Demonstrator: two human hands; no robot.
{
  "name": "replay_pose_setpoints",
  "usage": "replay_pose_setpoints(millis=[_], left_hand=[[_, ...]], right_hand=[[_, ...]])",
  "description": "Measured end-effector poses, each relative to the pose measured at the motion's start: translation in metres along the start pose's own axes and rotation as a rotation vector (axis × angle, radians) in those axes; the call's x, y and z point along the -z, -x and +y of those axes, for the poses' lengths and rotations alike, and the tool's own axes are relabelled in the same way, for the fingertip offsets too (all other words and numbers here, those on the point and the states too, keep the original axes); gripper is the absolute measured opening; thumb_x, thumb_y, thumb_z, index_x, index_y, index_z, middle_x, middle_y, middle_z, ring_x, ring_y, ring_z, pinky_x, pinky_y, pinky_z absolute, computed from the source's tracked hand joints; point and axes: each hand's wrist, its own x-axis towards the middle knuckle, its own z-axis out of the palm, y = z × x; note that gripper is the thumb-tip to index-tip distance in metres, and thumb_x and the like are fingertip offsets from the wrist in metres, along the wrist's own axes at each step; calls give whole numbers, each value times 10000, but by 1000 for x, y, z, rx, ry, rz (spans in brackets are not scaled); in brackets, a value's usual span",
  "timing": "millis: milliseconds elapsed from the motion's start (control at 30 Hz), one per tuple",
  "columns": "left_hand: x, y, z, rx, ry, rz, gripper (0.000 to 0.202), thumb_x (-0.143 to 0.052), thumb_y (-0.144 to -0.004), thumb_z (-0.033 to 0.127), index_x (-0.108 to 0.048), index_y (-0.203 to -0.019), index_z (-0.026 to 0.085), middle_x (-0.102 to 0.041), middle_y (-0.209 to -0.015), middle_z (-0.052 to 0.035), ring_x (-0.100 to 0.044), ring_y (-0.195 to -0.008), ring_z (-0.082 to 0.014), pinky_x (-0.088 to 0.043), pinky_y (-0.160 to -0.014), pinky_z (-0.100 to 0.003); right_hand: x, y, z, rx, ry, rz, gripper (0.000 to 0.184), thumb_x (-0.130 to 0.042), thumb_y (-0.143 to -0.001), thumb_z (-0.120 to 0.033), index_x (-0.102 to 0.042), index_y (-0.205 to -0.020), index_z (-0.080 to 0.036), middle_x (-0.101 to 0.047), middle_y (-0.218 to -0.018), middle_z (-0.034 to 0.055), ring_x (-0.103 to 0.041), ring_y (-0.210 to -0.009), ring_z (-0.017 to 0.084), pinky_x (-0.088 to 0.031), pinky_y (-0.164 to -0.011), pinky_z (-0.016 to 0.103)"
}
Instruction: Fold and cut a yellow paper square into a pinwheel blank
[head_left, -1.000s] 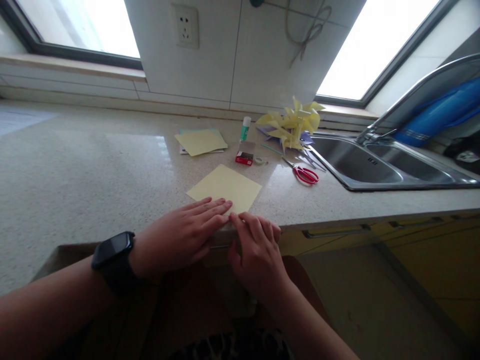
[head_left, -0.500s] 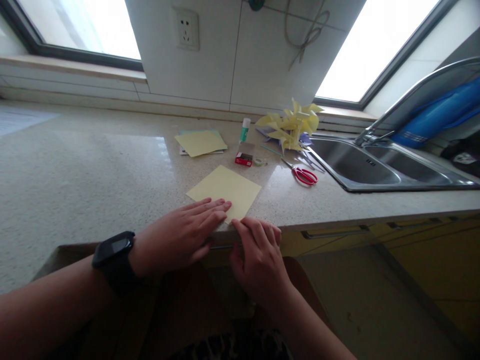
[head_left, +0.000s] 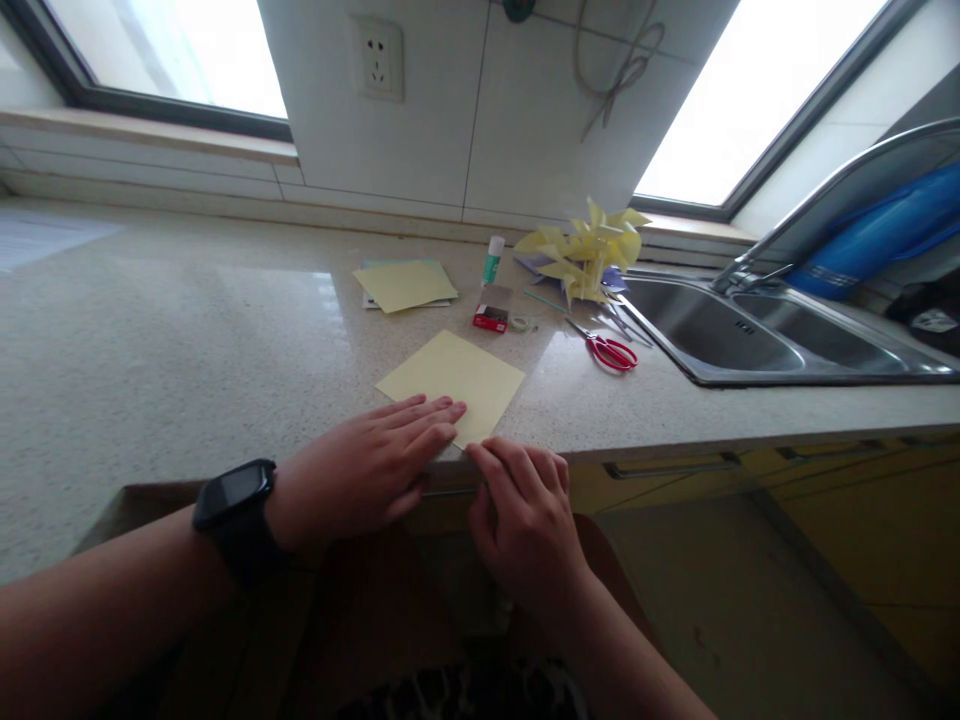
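The left hand [head_left: 375, 460] was laid flat, fingers extended, gripping nothing, on the yellow sheet [head_left: 457, 370]; the right hand [head_left: 529, 500] was loosely curled at its near corner, any pinch unclear. Through uneven pressure beside the table [head_left: 247, 350] edge, that corner might have been bent. Scissors [head_left: 611, 353] were seen beyond, rightward.

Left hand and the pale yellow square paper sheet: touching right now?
Touching. The head view shows the left hand with its fingers lying on the pale yellow square paper sheet.
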Motion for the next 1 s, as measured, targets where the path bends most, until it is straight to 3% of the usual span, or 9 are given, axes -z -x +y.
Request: replay_pose_setpoints(millis=[300,1000], left_hand=[[-1,-1,-1,-12,-24,-9,662,-584,-863,134,-358,-1484,98,-375,-1613,-174,-319,-1512,-265,-281,-1259,-450],[0,0,0,6,29,-5,726,-610,-850,149,-312,-1509,90,-424,-1580,-170,-332,-1505,-251,-272,-1260,-427]], right_hand=[[-4,0,-2,-1,12,10,440,-544,-890,-111,-626,-1321,-80,-616,-1208,148,-504,-1051,290,-474,-964,458],[-8,-16,-13,-96,243,-89,520,-572,-892,-242,-573,-1402,-140,-616,-1355,92,-487,-1033,294,-417,-903,467]])
